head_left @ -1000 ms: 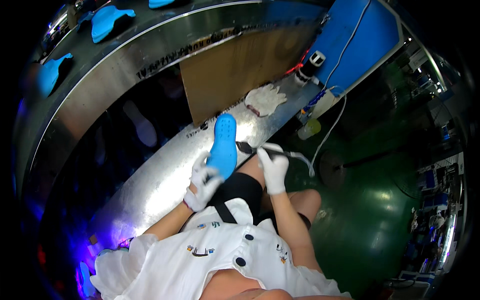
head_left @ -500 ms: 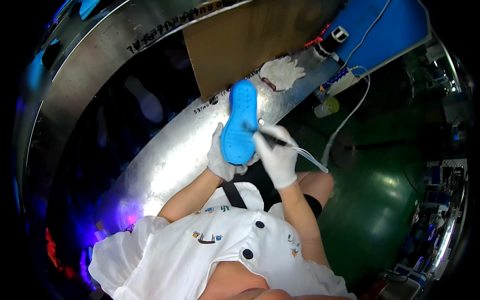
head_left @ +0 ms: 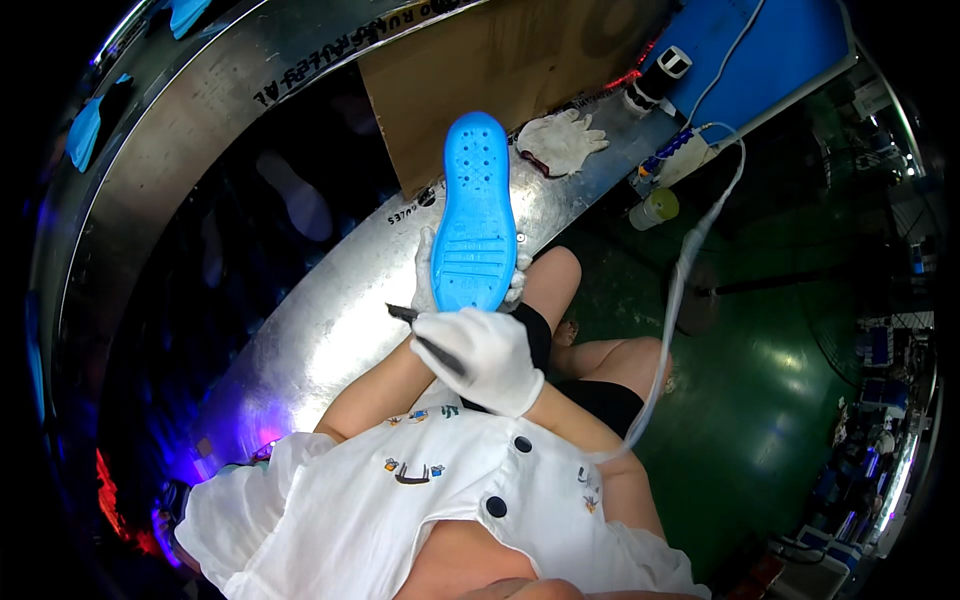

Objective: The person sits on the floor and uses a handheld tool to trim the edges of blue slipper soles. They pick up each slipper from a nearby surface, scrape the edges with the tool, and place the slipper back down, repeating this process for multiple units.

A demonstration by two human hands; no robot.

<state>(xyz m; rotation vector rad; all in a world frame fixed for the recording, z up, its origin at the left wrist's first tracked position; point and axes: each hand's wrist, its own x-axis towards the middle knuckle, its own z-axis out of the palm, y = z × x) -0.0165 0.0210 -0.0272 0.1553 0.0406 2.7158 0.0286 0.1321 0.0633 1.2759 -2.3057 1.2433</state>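
Blue shoe sole (head_left: 474,215), tread side up, held upright above the metal table edge (head_left: 330,330). Left hand (head_left: 432,275), gloved, grips its heel from behind. Right hand (head_left: 480,358), gloved, closes around a dark slender tool (head_left: 415,318) just below the heel. Spare white gloves (head_left: 560,140) lie beyond.

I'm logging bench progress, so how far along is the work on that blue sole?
Done: the blue sole is off the metal bench and held upright, tread side to the camera, by the gloved left hand behind it. In hand: the gloved right hand holds a dark tool at the sole's heel end. Left: no worked edge is visible yet. More blue soles lie on the far belt.
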